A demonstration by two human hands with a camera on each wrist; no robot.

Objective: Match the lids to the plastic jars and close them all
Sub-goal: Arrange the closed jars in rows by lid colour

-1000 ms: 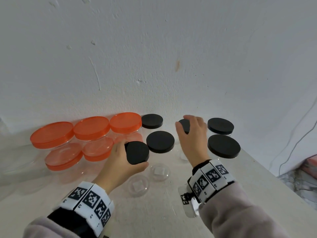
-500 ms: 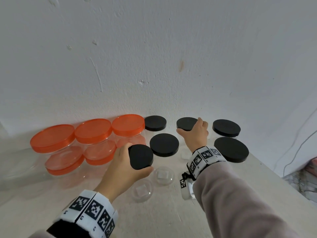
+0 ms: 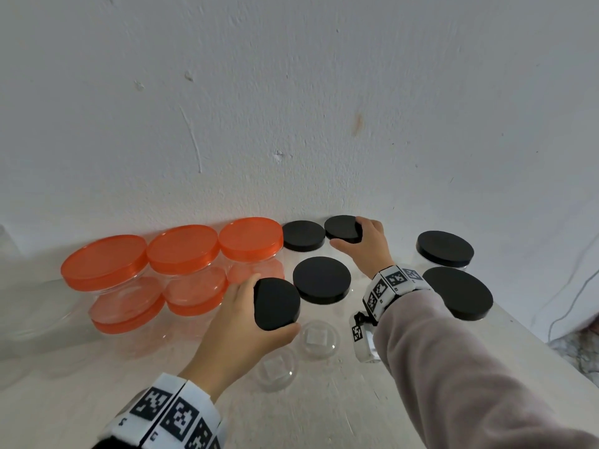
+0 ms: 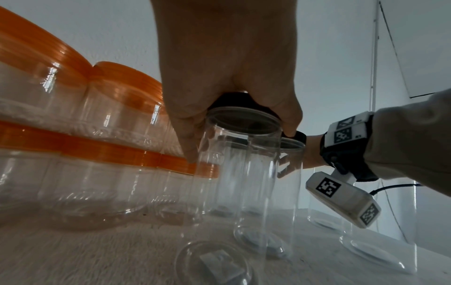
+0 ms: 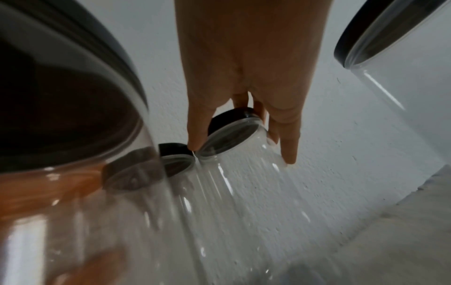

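Note:
Clear plastic jars stand on a pale table against a white wall. My left hand (image 3: pixel 259 315) grips the black lid (image 3: pixel 276 303) of a tall narrow jar (image 4: pixel 234 165) near the table's middle. My right hand (image 3: pixel 363 244) holds the black lid (image 3: pixel 343 229) of another narrow jar (image 5: pixel 234 158), tilted, at the back by the wall, with thumb and fingers round the lid's rim. Other jars with black lids (image 3: pixel 321 279) stand between and to the right.
Several wide jars with orange lids (image 3: pixel 181 248) are stacked in two layers at the back left. Two small clear domed pieces (image 3: pixel 319 338) lie on the table in front of my left hand. The table's right edge (image 3: pixel 531 338) runs close past the large black-lidded jars (image 3: pixel 457 292).
My right hand has carried its black-lidded jar back and left, up to the wall beside the other small lid. The left hand has stayed on its jar.

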